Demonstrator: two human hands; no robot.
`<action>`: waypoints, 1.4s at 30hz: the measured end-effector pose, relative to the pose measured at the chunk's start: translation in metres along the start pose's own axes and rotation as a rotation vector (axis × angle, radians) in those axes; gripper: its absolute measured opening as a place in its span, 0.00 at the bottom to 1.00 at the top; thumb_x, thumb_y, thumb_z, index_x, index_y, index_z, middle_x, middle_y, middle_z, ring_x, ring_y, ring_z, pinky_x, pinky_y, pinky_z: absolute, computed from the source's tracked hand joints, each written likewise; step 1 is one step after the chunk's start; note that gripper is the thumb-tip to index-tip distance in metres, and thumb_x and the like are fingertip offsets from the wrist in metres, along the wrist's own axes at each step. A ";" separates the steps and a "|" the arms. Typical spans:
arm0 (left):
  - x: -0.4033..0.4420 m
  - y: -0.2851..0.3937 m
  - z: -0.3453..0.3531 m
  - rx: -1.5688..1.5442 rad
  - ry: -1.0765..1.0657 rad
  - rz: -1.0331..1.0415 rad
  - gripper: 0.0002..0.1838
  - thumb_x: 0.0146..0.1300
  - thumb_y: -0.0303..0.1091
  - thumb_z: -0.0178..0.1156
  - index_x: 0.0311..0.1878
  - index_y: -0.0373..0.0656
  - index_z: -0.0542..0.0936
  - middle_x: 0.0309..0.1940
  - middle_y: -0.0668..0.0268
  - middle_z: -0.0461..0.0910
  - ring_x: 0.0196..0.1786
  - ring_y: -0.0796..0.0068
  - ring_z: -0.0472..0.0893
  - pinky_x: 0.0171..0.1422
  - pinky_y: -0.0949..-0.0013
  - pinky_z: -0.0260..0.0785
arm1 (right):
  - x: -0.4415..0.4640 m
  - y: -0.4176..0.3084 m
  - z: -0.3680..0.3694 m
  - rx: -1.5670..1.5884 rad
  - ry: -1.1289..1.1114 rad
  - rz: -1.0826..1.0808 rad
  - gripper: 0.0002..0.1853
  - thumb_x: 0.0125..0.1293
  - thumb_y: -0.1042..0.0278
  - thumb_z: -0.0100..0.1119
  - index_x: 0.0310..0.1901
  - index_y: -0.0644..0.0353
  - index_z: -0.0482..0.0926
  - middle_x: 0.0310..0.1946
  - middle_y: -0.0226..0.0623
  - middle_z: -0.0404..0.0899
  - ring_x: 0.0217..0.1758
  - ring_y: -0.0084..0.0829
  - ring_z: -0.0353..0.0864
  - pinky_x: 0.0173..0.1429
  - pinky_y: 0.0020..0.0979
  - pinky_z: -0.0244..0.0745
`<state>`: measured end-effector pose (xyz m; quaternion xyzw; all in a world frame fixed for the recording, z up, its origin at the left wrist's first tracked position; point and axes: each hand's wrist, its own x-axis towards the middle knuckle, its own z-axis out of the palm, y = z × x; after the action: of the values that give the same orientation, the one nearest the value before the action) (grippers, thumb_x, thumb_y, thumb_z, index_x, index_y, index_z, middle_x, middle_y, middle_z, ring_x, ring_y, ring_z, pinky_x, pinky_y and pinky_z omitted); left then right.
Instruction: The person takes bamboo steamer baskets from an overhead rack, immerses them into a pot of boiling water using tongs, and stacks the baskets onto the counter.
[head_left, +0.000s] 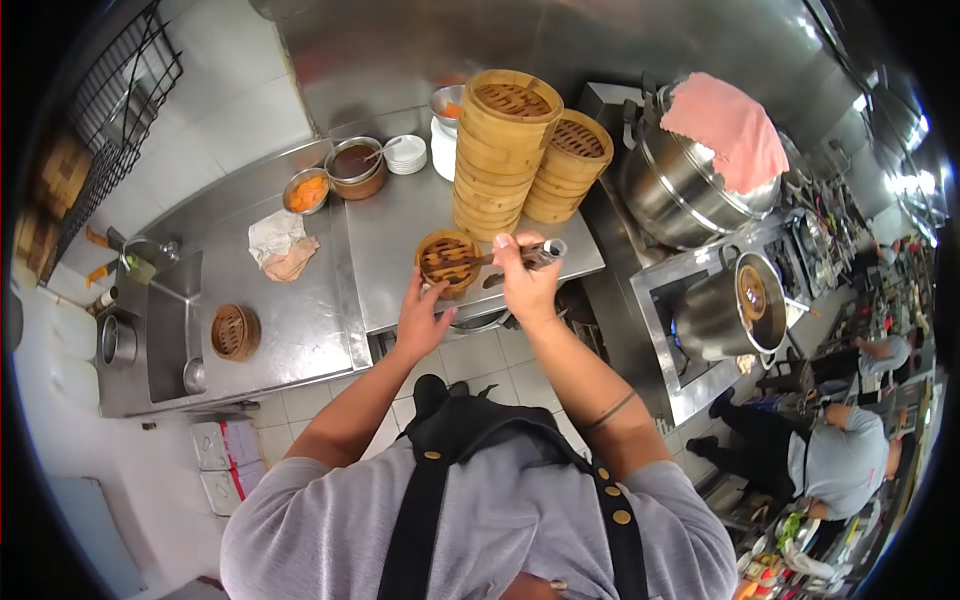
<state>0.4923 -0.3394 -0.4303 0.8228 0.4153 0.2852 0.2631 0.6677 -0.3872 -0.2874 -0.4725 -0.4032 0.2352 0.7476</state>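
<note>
A small round bamboo steamer basket [448,281] with a slatted inside stands near the front edge of the steel counter. At its near left side is my left hand [422,318], fingers stretched and thumb apart, fingertips against the rim. My right hand [527,280] is closed around a tool with a silvery, round-ended handle [548,251]. The tool's brown far end lies over the basket; its exact kind is unclear. Just behind rises a tall stack of bamboo steamers [503,150], with a shorter stack [566,165] at its right.
A sauce pot [368,187], a bowl of orange pieces [306,191], white saucers [406,155] and crumpled cloths [283,246] sit at left. Another bamboo steamer [235,332] is beside the sink [175,320]. A large pot [705,320] stands on the stove. Co-workers [845,455] are at right.
</note>
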 end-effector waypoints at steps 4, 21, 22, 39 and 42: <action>0.008 -0.002 0.007 -0.005 -0.008 0.042 0.27 0.58 0.35 0.70 0.63 0.51 0.78 0.73 0.43 0.57 0.66 0.47 0.72 0.70 0.56 0.67 | -0.019 -0.031 -0.040 0.047 0.115 -0.084 0.09 0.68 0.72 0.63 0.31 0.61 0.75 0.24 0.33 0.78 0.29 0.21 0.77 0.37 0.25 0.73; 0.114 0.100 0.135 0.101 -0.158 0.401 0.15 0.60 0.39 0.67 0.51 0.50 0.85 0.41 0.60 0.78 0.49 0.56 0.77 0.53 0.57 0.73 | -0.124 -0.121 -0.226 -0.314 0.570 -0.305 0.12 0.72 0.70 0.58 0.29 0.60 0.69 0.23 0.37 0.75 0.29 0.30 0.76 0.43 0.35 0.76; 0.119 0.104 0.144 0.133 -0.151 0.397 0.15 0.60 0.40 0.67 0.50 0.52 0.86 0.41 0.60 0.79 0.49 0.56 0.78 0.53 0.57 0.73 | -0.125 -0.129 -0.233 -0.305 0.585 -0.352 0.13 0.72 0.70 0.57 0.29 0.60 0.69 0.22 0.37 0.74 0.28 0.29 0.75 0.43 0.36 0.76; -0.030 0.079 0.154 -0.125 -0.250 -0.092 0.33 0.60 0.29 0.63 0.71 0.44 0.68 0.64 0.47 0.70 0.59 0.46 0.78 0.63 0.52 0.70 | 0.018 -0.263 -0.513 -0.397 0.666 -0.618 0.14 0.69 0.67 0.64 0.25 0.59 0.75 0.19 0.29 0.77 0.22 0.21 0.76 0.31 0.25 0.72; -0.107 -0.015 0.162 0.139 -0.373 -0.067 0.28 0.57 0.32 0.66 0.63 0.40 0.75 0.52 0.47 0.80 0.54 0.47 0.81 0.58 0.52 0.72 | 0.042 -0.254 -0.533 -0.353 0.648 -0.465 0.17 0.68 0.69 0.63 0.23 0.57 0.69 0.19 0.29 0.71 0.22 0.23 0.72 0.34 0.30 0.74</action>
<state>0.5432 -0.4524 -0.5808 0.8632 0.4053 0.0894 0.2875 1.1241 -0.7444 -0.1653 -0.5391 -0.2774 -0.1724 0.7763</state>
